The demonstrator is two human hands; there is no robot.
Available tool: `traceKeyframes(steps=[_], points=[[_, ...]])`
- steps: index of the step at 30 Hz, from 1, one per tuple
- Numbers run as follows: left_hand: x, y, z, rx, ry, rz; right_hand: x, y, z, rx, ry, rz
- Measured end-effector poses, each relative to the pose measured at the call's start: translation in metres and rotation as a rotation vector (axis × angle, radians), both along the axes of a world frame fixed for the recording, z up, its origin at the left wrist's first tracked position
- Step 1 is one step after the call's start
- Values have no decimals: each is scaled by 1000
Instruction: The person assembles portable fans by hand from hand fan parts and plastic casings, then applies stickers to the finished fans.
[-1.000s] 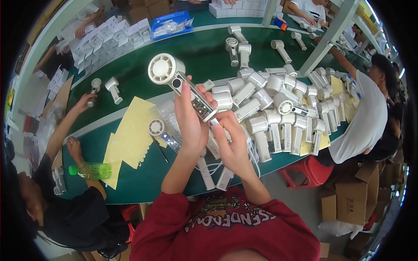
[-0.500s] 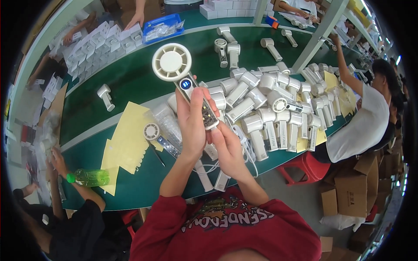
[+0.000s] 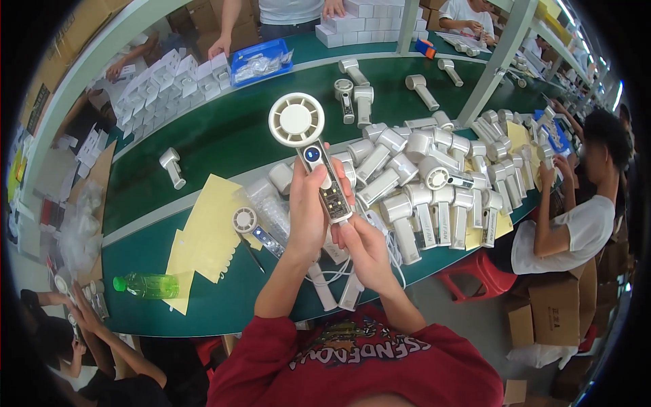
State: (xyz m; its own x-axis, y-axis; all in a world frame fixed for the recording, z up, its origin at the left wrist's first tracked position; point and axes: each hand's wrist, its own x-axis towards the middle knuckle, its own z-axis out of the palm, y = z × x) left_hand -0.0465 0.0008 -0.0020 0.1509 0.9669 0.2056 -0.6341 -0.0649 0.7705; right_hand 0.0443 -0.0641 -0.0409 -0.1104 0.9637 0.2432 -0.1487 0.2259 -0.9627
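Note:
A white handheld fan (image 3: pixel 296 119) with a round slotted head, a lit round display and a clear-fronted handle stands tilted in my left hand (image 3: pixel 306 216). The fingers wrap round its handle, and the thumb lies on the front below the display. At the handle's lower end my right hand (image 3: pixel 366 252) is closed, its fingertips pinching a small white cable plug (image 3: pixel 343 222) against the base. Loops of white cable (image 3: pixel 395 261) hang beside that hand. Another fan (image 3: pixel 245 220) with a lit handle lies left of my left wrist, next to clear plastic sleeves (image 3: pixel 272 207).
A large heap of white fans (image 3: pixel 400 173) covers the bench to the right. Yellow paper sheets (image 3: pixel 207 224), a pen (image 3: pixel 252 254) and a green bottle (image 3: pixel 146 285) lie at left. Beyond the belt (image 3: pixel 230 136) stand white boxes and a blue tray (image 3: pixel 262 62). Co-workers sit on both sides.
The held fan has shifted a little to the right, and its display shows a different lit mark. Both hands keep their hold. The co-worker at right has lowered a raised arm.

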Motion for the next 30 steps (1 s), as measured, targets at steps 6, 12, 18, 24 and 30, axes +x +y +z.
traceKeyframes(steps=[6, 12, 18, 24, 30], points=[[0, 7, -1, 123, 20, -103, 3, -1, 2, 15, 88, 19], [-13, 1, 5, 317, 205, -21, -1, 0, -8, 542, -272, -301], [-1, -41, 17, 0, 49, 179, -14, -2, -11, 293, -133, -265], [-22, -19, 21, -85, -246, 158, -24, -21, -12, 35, -107, -113], [-80, 40, 29, 7, -234, 332, -1, -50, -42, 9, -154, -150]])
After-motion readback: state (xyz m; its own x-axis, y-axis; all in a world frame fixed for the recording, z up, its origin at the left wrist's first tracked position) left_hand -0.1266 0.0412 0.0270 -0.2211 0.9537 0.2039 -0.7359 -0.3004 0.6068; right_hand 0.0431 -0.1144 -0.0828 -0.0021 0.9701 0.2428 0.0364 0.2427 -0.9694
